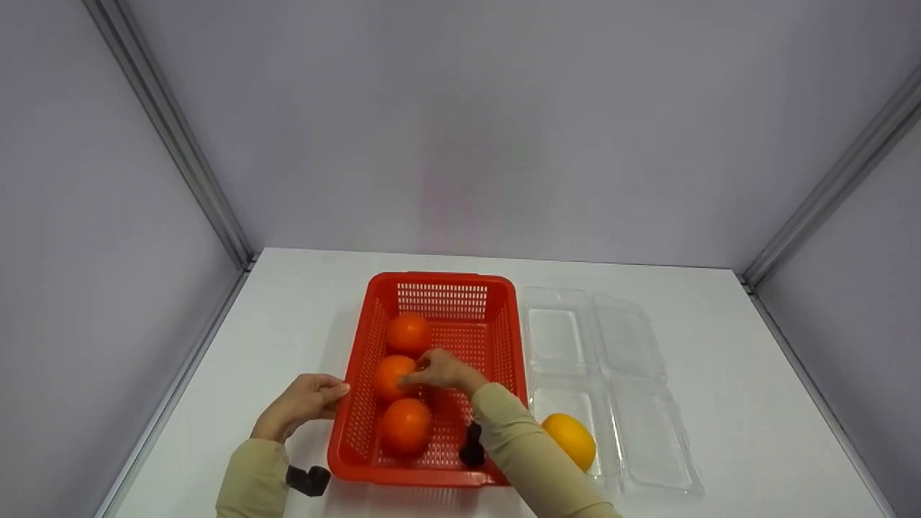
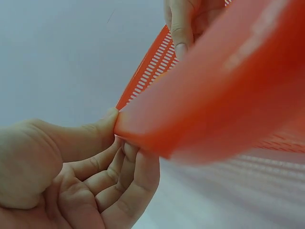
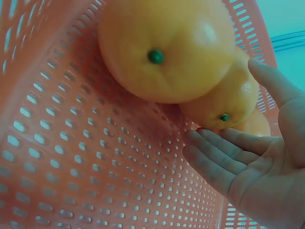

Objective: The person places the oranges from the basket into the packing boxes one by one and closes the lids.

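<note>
A red perforated plastic basket [image 1: 450, 475] holds three oranges in a row along its left side: a far orange [image 1: 409, 334], a middle orange [image 1: 392, 377] and a near orange [image 1: 406, 427]. My left hand [image 1: 308, 399] pinches the basket's left rim, thumb above and curled fingers below in the left wrist view. Inside the basket, my right hand [image 1: 446, 370] reaches to the middle orange [image 3: 224, 98]. Its fingers are extended low beside that fruit, and the thumb is raised near its upper side in the right wrist view. Small green stem marks show on the oranges there.
Right of the basket lies an unfolded clear plastic container [image 1: 608, 374] with recessed compartments. A yellower orange [image 1: 570, 440] sits in its near-left compartment, partly behind my right sleeve [image 1: 536, 453]. Pale panels [image 1: 475, 129] enclose the white table [image 1: 755, 403] at the back and sides.
</note>
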A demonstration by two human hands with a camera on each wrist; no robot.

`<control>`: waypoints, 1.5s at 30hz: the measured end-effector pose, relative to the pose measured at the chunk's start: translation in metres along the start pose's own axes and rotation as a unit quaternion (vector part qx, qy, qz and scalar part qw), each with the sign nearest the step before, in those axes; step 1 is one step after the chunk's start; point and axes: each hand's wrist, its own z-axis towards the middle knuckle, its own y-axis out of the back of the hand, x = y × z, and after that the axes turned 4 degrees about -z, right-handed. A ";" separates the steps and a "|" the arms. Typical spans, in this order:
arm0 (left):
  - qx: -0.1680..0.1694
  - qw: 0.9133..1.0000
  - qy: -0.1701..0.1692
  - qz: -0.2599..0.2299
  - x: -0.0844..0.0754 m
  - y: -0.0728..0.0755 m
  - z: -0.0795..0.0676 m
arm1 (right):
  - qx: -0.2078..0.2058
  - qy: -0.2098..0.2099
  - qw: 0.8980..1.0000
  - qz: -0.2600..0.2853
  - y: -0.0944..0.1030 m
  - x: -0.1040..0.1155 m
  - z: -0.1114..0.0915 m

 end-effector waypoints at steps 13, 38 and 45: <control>0.006 1.000 -0.006 -0.012 0.000 0.002 0.000 | 0.029 -0.018 0.994 0.100 -0.008 0.002 0.005; 0.003 1.000 0.004 -0.012 0.001 0.003 -0.001 | 0.095 0.004 0.995 -0.007 -0.016 0.015 0.009; -0.004 1.000 0.002 -0.014 0.002 0.002 0.001 | 0.092 0.009 0.995 -0.029 -0.021 0.010 0.015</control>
